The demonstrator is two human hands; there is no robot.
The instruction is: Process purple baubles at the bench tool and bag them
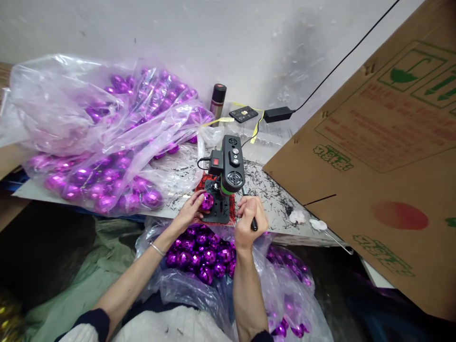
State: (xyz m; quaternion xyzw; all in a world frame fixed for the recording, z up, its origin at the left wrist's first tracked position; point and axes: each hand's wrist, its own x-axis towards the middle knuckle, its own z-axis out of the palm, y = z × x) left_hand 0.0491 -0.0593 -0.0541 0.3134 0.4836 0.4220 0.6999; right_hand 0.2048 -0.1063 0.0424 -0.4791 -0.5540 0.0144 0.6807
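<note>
Between the fingers and thumb of my left hand [188, 211] is a shiny purple faceted ball ornament [207, 201], held at the left side of a small black bench press [233, 164]. The press stands on a dark slotted base plate [218, 216] over a red patch. My right hand [250, 216] is wrapped round the black-tipped lever handle [254, 224] at the press's right side. A box with a red switch [215, 162] is fixed to the machine's left. Below the table edge, an open clear plastic bag [185, 285] holds many more purple balls [210, 256].
Plastic bags of purple balls [107, 185] cover the table's left side. Behind the press are a dark bottle [217, 100], a black phone-like slab [243, 114] and a power adapter [278, 114]. A large cardboard box [377, 142] leans in from the right. Black shreds [265, 187] litter the tabletop.
</note>
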